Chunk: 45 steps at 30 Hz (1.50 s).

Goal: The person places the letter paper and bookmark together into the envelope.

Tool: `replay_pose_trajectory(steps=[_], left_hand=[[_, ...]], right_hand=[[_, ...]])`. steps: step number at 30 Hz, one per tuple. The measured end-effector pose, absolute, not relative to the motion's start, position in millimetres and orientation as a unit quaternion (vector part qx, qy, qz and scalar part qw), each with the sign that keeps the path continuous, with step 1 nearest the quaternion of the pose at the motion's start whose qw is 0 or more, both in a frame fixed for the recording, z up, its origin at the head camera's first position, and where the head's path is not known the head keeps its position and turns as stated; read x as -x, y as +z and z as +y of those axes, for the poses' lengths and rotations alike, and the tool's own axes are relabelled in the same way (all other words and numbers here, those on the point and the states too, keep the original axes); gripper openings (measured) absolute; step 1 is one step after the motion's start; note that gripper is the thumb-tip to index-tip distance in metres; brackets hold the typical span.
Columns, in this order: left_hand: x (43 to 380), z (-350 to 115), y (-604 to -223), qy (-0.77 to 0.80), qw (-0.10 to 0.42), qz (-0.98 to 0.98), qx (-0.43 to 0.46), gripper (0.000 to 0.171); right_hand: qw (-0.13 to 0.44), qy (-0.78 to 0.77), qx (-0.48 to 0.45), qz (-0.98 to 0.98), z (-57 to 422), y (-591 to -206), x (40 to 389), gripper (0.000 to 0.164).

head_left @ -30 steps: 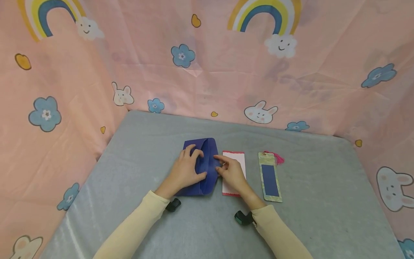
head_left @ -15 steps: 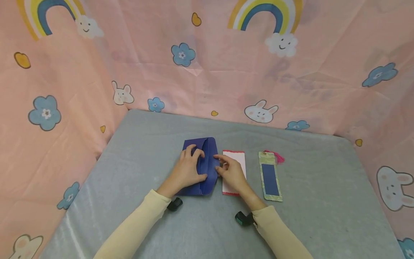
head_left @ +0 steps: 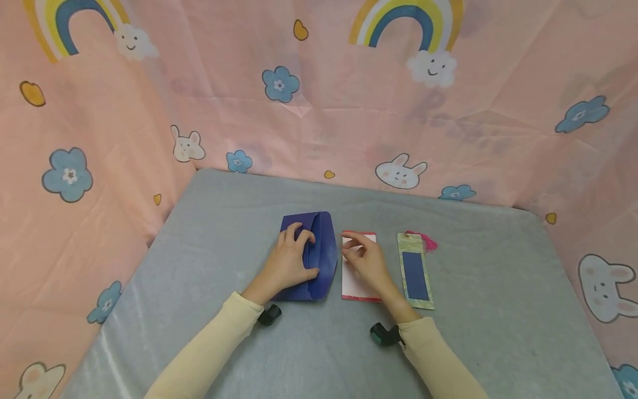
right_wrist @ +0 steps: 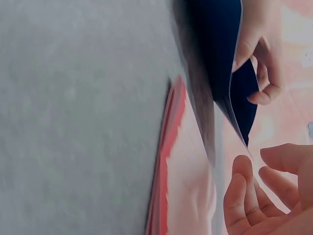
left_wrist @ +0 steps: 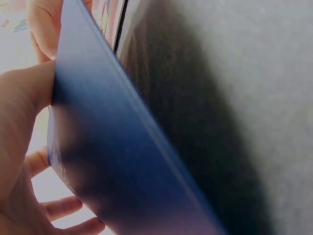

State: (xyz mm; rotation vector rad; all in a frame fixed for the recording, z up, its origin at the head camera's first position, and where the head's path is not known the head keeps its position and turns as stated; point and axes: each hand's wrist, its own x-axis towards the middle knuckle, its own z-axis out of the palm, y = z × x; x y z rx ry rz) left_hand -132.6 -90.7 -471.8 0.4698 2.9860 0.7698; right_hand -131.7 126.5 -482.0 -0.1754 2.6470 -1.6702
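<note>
A dark blue envelope (head_left: 326, 260) is held over the grey table with its flap unfolded to the right. My left hand (head_left: 289, 260) grips it from the left, thumb and fingers bent at the mouth of the pocket. In the left wrist view the envelope (left_wrist: 112, 137) stands tilted, apart from the cloth. My right hand (head_left: 369, 266) hovers above a white card with red edges (head_left: 351, 285), fingers loosely bent. Seen from the right wrist, a gap separates the right hand (right_wrist: 269, 205) from the envelope (right_wrist: 215, 44), and nothing is between its fingers.
Right of the card lies a green bookmark with a blue panel (head_left: 415, 274) and a pink tassel (head_left: 430, 242). A pink patterned curtain (head_left: 329, 127) borders the grey cloth-covered table (head_left: 498, 288) at the back and sides.
My right hand has let go of the envelope's flap edge and moved a little right, over the card. The left hand and envelope have stayed in place.
</note>
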Motion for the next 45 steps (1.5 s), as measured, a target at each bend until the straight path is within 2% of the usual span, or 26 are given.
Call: replay_pose_trajectory(steps=[12,24,36,45], left_hand=[[131,-91,-472,0.256,-0.003,0.955,-0.150,0.060],[133,-90,-471,0.258,0.009,0.956,-0.140,0.060],[134,-90,-472,0.258,0.011,0.957,-0.133,0.060],[134,-91,-471,0.260,0.010,0.956,-0.132,0.060]], right_hand=[[0.023,-0.529,0.020,0.848,157,-473,131,0.041],[-0.001,-0.474,-0.003,0.881,186,-482,127,0.041],[0.015,-0.435,-0.013,0.900,193,-491,121,0.043],[0.018,-0.392,0.011,0.920,188,-490,120,0.054]])
